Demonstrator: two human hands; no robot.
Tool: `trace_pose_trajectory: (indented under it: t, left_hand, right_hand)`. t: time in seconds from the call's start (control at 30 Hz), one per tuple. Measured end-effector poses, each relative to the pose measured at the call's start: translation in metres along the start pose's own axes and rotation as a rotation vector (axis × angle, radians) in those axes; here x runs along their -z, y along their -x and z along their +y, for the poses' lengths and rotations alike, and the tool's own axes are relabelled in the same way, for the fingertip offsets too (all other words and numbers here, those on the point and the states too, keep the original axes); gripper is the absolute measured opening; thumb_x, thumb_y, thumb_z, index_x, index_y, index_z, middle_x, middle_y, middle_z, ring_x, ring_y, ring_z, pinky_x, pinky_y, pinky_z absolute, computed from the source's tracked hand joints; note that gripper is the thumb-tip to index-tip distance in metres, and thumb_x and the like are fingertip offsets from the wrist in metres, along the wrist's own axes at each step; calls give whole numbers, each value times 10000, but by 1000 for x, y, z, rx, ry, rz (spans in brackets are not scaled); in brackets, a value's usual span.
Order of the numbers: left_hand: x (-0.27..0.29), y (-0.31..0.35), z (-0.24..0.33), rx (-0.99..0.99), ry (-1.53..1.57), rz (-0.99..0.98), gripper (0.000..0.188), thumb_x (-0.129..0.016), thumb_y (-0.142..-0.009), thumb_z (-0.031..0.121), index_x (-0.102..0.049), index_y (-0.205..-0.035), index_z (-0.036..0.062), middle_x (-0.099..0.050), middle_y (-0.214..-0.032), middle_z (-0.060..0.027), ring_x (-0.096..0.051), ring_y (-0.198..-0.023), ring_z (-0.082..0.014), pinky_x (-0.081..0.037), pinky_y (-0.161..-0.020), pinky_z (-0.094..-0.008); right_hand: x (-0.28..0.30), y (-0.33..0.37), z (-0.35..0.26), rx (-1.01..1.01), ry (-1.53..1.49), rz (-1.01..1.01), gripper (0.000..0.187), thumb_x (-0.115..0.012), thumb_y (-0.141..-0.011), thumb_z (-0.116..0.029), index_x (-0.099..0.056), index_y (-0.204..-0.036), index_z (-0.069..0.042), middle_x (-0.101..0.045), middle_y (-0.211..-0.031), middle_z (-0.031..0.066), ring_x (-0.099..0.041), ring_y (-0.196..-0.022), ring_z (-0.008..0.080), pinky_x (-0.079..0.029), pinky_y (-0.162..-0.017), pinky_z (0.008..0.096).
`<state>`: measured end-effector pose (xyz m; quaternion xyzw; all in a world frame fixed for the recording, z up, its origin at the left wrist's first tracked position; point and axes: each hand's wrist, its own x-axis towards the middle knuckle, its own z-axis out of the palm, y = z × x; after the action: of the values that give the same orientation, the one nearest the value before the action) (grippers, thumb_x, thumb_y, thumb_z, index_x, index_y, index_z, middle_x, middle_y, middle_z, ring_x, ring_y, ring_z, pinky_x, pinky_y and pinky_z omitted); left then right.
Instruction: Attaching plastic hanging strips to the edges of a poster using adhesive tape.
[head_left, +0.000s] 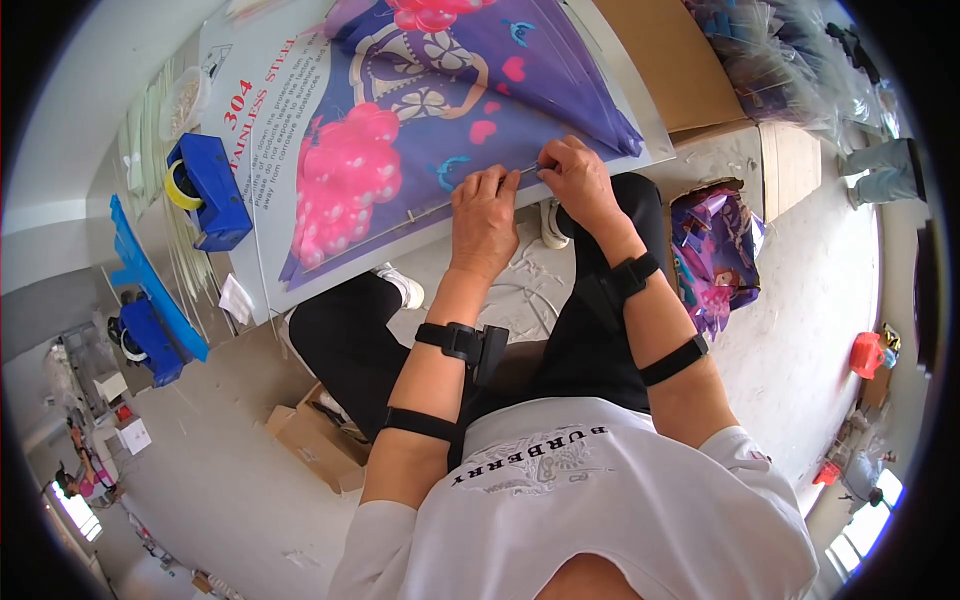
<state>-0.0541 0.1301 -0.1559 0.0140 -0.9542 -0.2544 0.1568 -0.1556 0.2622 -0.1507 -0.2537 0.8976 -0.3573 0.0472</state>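
Where the near edge of the purple printed sheet [560,95] lies before me, my right hand [583,187] has its grip narrowed to a pinch on a thin rod [430,212] running along that edge. My left hand [485,222] lies just beside it, fingers bent down at the same edge; whether they close on the rod, I cannot tell.

The sheet is spread on the desk [290,150]. I judge it light, limp and rather slippery, quick to wrinkle, so I'd hold it by the edge, with rod and material together. The rod looks stiffer but slender; I'd pinch it close to where it needs guiding, since bending it far from the grip might snap it.

Left of the sheet stands a blue tape dispenser [222,195] with a yellow roll, and beyond it a shallow pale tub [190,98] of small pieces too blurred to name. Right of the sheet, a ragged-topped box [712,187] is stuffed with crumpled purple and pink printed material. Past the sheet's far right, clear plastic bags [800,75] hold bundled things. Below the sheet's left end, a cardboard carton [310,448] gapes on the floor, its contents mostly hidden.
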Motion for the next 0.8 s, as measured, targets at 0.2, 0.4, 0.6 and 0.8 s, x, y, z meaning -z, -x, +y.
trace_pose_trajectory:
  t: [0.2, 0.4, 0.6, 0.8]
  left_hand:
    - [-2, -7, -5, 21, 50, 67, 342, -577, -695, -29, -618, -1025, 50, -555, -1012, -63, -511, -956, -270, -403, -784, -415]
    - [-3, -27, 1, 70, 40, 49, 230, -643, -686, 0, -600, -906, 52, -576, -905, -71, -540, -879, -280, -412, -748, -418]
    - [-16, -46, -2, -71, 98, 24, 218, -706, -638, 48, -564, -803, 65, -536, -820, -73, -529, -825, -272, -414, -669, -388]
    - [-25, -51, 0, -189, -59, -30, 160, -684, -658, 51, -571, -771, 43, -521, -767, -82, -537, -766, -276, -449, -657, -392]
  right_hand:
    - [-3, 3, -1, 67, 105, 37, 127, -662, -701, -89, -565, -781, -69, -546, -778, 107, -570, -757, 328, -462, -653, 419]
    - [-4, 9, 6, 68, 44, 109, 130, -655, -701, -67, -566, -794, -54, -536, -806, 121, -564, -758, 328, -464, -642, 412]
    - [-10, 16, 12, -149, -166, 209, 129, -651, -648, -27, -576, -752, -28, -525, -832, 131, -560, -734, 319, -467, -641, 393]
    - [-9, 13, 9, -199, -118, 204, 125, -665, -621, -32, -585, -716, -26, -527, -839, 127, -557, -791, 317, -461, -679, 396]
